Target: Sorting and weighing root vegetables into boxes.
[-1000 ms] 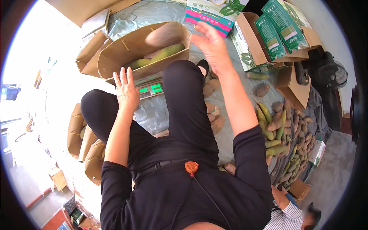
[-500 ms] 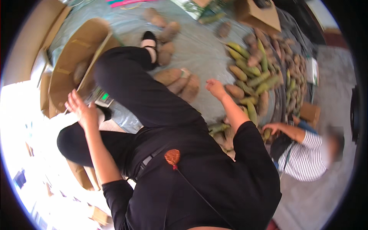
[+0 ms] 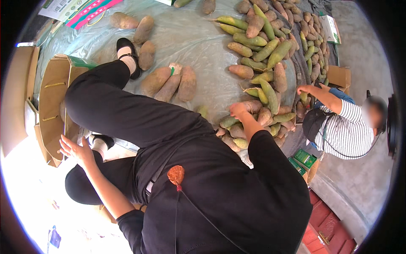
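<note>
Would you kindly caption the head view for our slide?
Seated person's right hand reaches into a radish pile; left hand hovers open beside a cardboard box.

The person's left hand [image 3: 75, 149] was held out to the left with the palm up-facing and the fingers spread apart, gripping nothing; its bare forearm ran back down and to the right to a black sleeve at the elbow. The right hand [image 3: 237, 110] reached forward and down with the fingers curled and pointing away from the body, seen from the back so that whether it gripped anything could not be told. The right forearm was bare, nearly straight, and sleeved in black from the elbow up.
</note>
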Demonstrator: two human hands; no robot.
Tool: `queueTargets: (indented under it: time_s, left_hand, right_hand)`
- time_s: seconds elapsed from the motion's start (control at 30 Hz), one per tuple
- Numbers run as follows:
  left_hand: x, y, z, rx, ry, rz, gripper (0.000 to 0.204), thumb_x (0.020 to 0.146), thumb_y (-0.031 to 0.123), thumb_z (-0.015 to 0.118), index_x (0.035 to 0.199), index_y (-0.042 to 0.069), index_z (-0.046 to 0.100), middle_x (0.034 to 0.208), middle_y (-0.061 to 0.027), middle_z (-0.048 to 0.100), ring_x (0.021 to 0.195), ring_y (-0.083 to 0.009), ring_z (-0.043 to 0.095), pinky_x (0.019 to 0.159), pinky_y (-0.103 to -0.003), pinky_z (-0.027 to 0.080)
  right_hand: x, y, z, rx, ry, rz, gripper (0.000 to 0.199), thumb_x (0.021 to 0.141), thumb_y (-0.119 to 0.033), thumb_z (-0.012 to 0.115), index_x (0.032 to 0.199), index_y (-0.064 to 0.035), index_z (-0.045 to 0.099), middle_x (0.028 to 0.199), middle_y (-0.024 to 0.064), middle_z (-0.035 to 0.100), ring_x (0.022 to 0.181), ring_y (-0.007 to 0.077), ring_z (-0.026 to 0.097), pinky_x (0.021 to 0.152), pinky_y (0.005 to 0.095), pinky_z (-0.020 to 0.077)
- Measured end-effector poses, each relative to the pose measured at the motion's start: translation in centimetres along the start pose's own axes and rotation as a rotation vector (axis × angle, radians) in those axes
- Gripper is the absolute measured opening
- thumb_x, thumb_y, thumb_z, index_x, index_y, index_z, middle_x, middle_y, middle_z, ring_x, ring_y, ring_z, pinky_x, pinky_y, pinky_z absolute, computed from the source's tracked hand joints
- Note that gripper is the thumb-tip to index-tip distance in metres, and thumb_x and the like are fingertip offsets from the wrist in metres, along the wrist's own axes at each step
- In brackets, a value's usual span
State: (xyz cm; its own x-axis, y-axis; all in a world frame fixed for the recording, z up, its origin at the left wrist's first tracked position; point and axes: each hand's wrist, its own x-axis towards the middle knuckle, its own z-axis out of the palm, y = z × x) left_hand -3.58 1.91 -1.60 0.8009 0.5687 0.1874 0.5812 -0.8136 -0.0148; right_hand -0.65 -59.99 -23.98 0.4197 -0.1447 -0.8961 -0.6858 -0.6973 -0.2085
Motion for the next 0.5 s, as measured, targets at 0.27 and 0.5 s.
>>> queueTargets:
  time_s: [0.27, 0.5]
  left_hand:
    - [0.0, 0.3, 0.2, 0.043, 0.049, 0.059, 0.082, 0.076, 0.015, 0.071, 0.143, 0.008, 0.022, 0.145, -0.0201, 0.027, 0.135, -0.0416, 0.019, 0.113, -0.049, 0.014]
    - [0.2, 0.0, -0.5, 0.047, 0.041, 0.062, 0.084, 0.075, 0.013, 0.071, 0.143, 0.007, 0.022, 0.145, -0.0201, 0.026, 0.135, -0.0406, 0.019, 0.113, -0.048, 0.014]
  right_hand:
    - [2.2, -0.8, -8.2, 1.633, 0.356, 0.238, 0.028, 0.097, -0.015, 0.041, 0.123, -0.0059, 0.042, 0.106, 0.0208, 0.057, 0.091, 0.0316, 0.063, 0.061, 0.0338, 0.0518]
    - [3.8, -1.4, -9.1, 1.603, 0.36, 0.357, 0.009, 0.093, -0.009, 0.043, 0.096, -0.0037, 0.049, 0.077, 0.0106, 0.052, 0.07, 0.0223, 0.055, 0.067, 0.0409, 0.0518]
